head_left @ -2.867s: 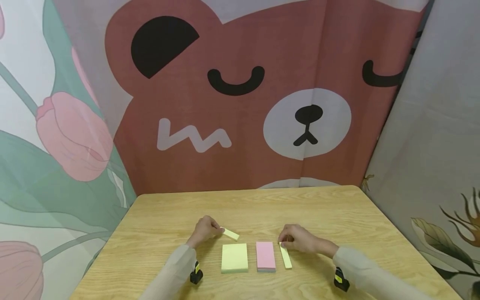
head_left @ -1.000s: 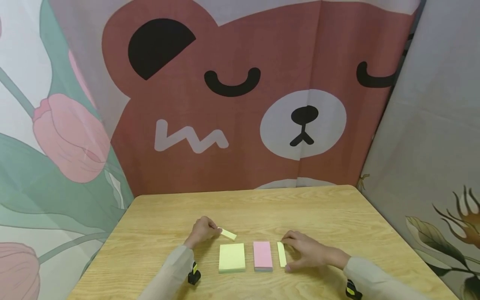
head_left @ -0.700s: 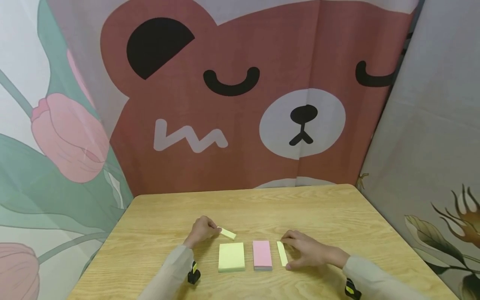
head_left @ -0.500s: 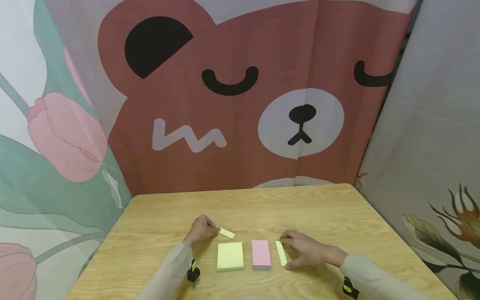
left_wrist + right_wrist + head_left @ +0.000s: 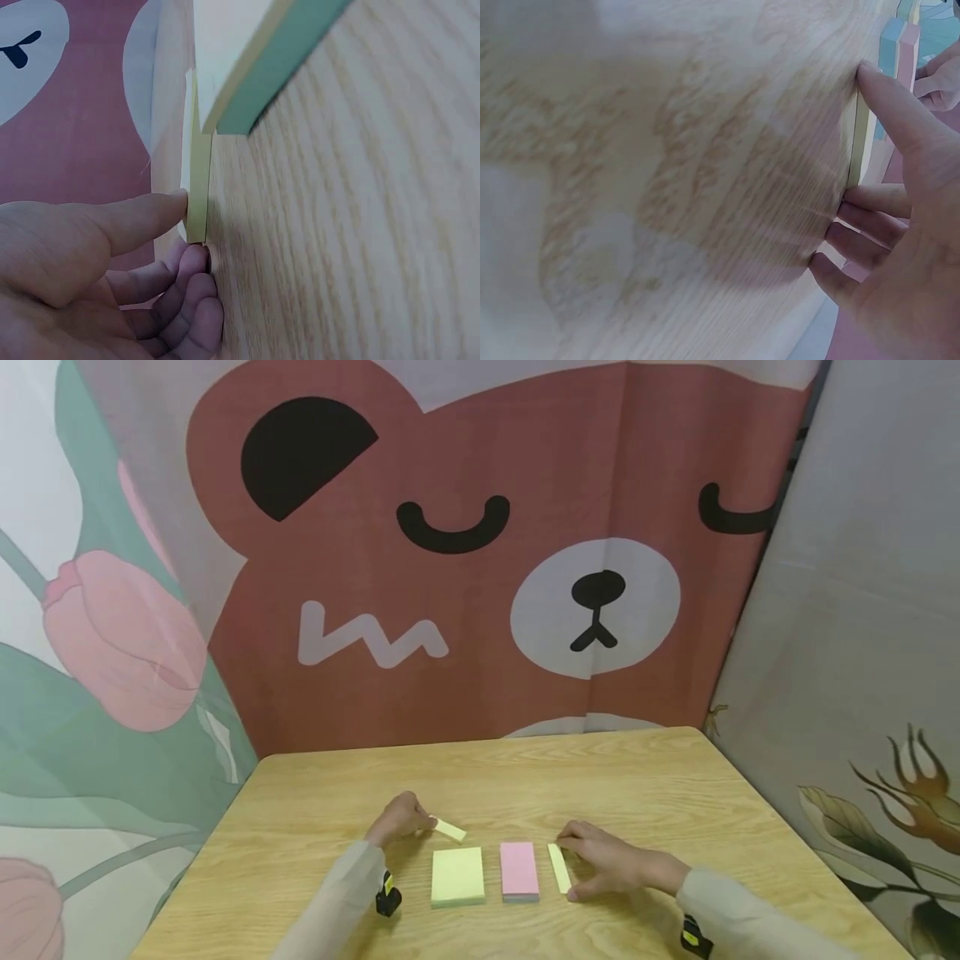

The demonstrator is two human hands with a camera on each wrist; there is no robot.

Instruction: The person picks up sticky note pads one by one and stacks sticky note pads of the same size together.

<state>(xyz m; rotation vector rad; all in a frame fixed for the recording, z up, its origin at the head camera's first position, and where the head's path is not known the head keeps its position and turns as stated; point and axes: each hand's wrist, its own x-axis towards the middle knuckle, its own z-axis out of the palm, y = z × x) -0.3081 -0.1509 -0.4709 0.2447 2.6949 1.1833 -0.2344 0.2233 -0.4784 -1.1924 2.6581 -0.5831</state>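
My left hand (image 5: pixel 401 818) pinches the far-left end of a narrow pale-yellow sticky-note pad (image 5: pixel 450 831), which lies slanted on the table. In the left wrist view the thumb presses on the top of this narrow pad (image 5: pixel 199 172), with the other fingers curled at its end. My right hand (image 5: pixel 618 860) spans a second narrow yellow sticky-note pad (image 5: pixel 559 869), index finger at the far end and thumb at the near end. Between the hands sit a square yellow sticky-note pad (image 5: pixel 457 877) and a pink sticky-note pad (image 5: pixel 519 868), side by side.
The wooden table (image 5: pixel 525 777) carries all the pads. Behind it hangs a curtain (image 5: pixel 360 702) with a bear print, and a floral curtain (image 5: pixel 795 677) hangs at the right. Dark wrist cameras sit under both sleeves.
My right hand has gone from pinching the far end of its narrow pad to spanning both ends, the thumb now nearest me. My left hand keeps its pinch. The view has shifted slightly.
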